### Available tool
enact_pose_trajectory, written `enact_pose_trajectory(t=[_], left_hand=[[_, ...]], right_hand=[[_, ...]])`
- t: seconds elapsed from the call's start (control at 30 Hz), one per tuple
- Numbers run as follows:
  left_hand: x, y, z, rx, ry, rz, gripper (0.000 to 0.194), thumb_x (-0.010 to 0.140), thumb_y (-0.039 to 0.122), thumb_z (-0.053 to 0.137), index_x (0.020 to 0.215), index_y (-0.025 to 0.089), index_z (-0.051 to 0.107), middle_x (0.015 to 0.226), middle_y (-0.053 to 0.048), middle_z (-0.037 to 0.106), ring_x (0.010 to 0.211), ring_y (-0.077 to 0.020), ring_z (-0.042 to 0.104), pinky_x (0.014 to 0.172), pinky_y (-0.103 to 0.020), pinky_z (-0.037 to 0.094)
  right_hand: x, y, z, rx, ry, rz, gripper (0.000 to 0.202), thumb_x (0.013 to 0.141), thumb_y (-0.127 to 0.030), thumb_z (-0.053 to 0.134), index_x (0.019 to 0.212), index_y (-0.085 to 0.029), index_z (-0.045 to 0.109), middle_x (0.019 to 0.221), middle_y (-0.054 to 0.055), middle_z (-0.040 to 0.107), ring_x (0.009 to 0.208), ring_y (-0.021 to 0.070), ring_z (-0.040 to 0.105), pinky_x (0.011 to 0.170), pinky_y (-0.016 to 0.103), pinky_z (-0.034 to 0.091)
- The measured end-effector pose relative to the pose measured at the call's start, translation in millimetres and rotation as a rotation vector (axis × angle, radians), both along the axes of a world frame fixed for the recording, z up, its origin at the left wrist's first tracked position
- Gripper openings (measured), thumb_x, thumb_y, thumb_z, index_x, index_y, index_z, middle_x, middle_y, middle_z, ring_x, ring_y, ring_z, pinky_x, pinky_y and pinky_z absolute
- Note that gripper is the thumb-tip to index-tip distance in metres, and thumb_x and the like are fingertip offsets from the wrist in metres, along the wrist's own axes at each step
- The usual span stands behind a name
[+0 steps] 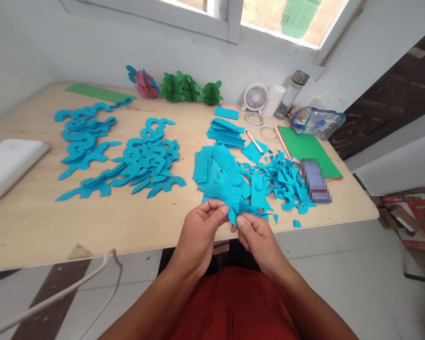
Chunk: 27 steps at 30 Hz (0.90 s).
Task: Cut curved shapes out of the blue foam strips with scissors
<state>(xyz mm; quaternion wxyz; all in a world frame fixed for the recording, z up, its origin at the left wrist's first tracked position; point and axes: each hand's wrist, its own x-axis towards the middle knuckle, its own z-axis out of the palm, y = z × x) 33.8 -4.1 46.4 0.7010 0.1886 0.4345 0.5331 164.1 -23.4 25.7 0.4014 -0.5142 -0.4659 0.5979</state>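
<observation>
The left hand [197, 229] and right hand [258, 232] each grip the blue paper [233, 215] between thumb and fingers, above the near edge of the counter [145, 226]. With the 2 pinches this close, light, even pressure should serve best: thin paper would likely crease or tear if pulled apart hard. Working slightly clear of the sheets [226, 172] just beyond would help stop loose pieces catching. The scraps [286, 175] lie to the right, the cut shapes [152, 163] well to the left.
</observation>
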Motion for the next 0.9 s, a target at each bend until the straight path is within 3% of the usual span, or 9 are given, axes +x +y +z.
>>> enact_pose_trajectory(t=[0.57, 0.9], left_hand=[[8, -5, -2.1, 0.017, 0.087, 0.067, 0.019, 0.063, 0.023, 0.076, 0.070, 0.016, 0.061, 0.063, 0.003, 0.058, 0.064, -0.0118, 0.051, 0.067, -0.025, 0.040], [6, -6, -0.3, 0.040, 0.126, 0.068, 0.016, 0.064, 0.020, 0.076, 0.069, 0.016, 0.061, 0.060, 0.004, 0.059, 0.063, -0.0098, 0.051, 0.065, -0.022, 0.040]], right_hand=[[0, -2, 1.2, -0.005, -0.020, -0.020, 0.042, 0.087, -0.054, 0.050, 0.069, -0.017, 0.056, 0.044, -0.009, 0.030, 0.041, 0.0082, 0.024, 0.040, 0.023, 0.017], [4, 3, 11.1, 0.011, -0.040, 0.044, 0.041, 0.088, -0.052, 0.049, 0.070, -0.016, 0.056, 0.045, -0.008, 0.033, 0.043, 0.0089, 0.026, 0.042, 0.024, 0.019]])
